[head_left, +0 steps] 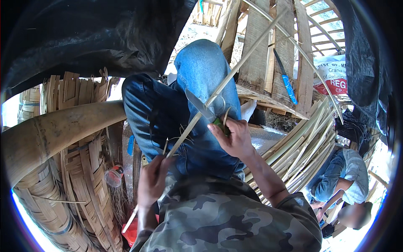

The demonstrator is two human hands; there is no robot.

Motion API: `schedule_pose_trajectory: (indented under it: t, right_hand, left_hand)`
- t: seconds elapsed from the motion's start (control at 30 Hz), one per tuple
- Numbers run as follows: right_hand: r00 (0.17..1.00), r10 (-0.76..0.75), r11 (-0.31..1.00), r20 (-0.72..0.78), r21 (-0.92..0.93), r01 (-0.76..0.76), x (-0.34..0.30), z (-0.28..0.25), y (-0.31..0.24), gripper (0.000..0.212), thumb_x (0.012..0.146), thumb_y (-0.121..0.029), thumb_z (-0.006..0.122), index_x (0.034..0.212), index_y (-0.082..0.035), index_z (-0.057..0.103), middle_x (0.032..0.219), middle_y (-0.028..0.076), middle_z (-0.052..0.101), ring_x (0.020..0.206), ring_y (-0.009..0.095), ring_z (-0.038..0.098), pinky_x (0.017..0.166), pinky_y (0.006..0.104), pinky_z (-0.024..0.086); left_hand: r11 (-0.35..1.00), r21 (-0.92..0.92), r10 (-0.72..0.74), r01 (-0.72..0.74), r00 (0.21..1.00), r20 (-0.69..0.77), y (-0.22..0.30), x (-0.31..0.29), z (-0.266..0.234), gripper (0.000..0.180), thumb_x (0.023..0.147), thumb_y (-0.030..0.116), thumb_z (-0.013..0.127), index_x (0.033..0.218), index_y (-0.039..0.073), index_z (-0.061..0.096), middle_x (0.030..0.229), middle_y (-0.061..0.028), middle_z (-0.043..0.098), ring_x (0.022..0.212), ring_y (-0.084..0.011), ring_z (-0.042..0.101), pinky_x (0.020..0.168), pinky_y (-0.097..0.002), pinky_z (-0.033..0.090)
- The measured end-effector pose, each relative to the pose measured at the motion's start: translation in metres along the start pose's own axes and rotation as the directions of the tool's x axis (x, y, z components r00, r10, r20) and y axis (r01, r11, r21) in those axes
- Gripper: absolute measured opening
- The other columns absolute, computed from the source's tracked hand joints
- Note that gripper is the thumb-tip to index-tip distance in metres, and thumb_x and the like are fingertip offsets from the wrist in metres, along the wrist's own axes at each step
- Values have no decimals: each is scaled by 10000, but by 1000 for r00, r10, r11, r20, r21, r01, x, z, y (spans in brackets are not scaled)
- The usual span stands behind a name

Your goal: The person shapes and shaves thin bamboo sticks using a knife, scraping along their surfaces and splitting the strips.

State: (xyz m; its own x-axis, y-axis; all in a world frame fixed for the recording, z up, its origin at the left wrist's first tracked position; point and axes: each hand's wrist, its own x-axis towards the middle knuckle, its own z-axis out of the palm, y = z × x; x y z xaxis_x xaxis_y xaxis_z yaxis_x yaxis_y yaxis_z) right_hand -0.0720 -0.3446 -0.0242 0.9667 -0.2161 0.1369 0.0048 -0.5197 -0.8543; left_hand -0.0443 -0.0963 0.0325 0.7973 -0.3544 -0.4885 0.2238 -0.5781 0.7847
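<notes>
A long pale bamboo strip (240, 63) runs slantwise across my jeans, from the lower left up toward the wooden boards. Wrapped round its lower part is my left hand (153, 178), fingers closed. My right hand (233, 136) grips a knife (200, 106) by its green handle, the broad metal blade lying across the strip above my knee. Thin curled shavings (219, 103) hang beside the blade. The strip's lower end passes under my left forearm and shows again near a red container (131, 232).
Woven bamboo rolls (54, 201) and a thick bamboo pole (67, 130) stand at left. A bundle of strips (298, 151) lies at right, with a seated person (342, 180) beyond. A blue-handled long knife (287, 82) rests on wooden boards (256, 59). Black sheeting (92, 38) hangs upper left.
</notes>
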Motion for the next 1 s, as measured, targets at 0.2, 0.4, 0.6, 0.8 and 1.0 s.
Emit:
schedule_pose_trajectory:
  t: [0.2,0.4,0.6,0.8,1.0]
  right_hand:
    - [994,-106,994,14,-3,106,4,-1,7,267,819,-141,709,686,-27,507,543,82,505,416,245,508,412,342,363]
    - [992,-75,997,105,21,73,5,-6,5,250,813,-126,710,690,-16,523,538,84,507,423,237,515,410,335,368]
    - [996,-72,997,51,-25,73,7,-6,10,214,827,-118,697,709,-19,548,539,77,525,416,218,518,414,314,372]
    - [1000,5,1000,-6,8,-5,8,-9,12,241,862,-145,666,692,-16,552,526,78,509,395,203,468,419,333,340]
    - [996,50,999,-75,17,-49,8,-10,15,198,848,-136,685,737,-22,567,548,84,547,391,185,493,389,322,348]
  left_hand:
    - [987,117,125,-114,988,-89,31,45,38,148,925,104,559,1004,4,634,681,-130,633,585,-169,620,542,-282,449]
    - [948,155,301,-276,938,-173,28,49,44,154,865,50,641,1001,-20,647,706,-134,638,623,-186,646,554,-284,469]
    - [946,274,214,-171,967,-137,26,22,17,128,845,42,665,947,-36,667,657,-132,617,528,-137,561,487,-276,416]
    - [937,348,60,-17,992,-111,-15,-45,-56,92,829,42,659,882,-31,675,548,-57,521,458,-87,454,429,-271,322]
    - [938,161,-308,308,951,-27,-63,-150,-149,226,854,148,616,875,-72,663,583,-30,563,485,-66,465,435,-228,324]
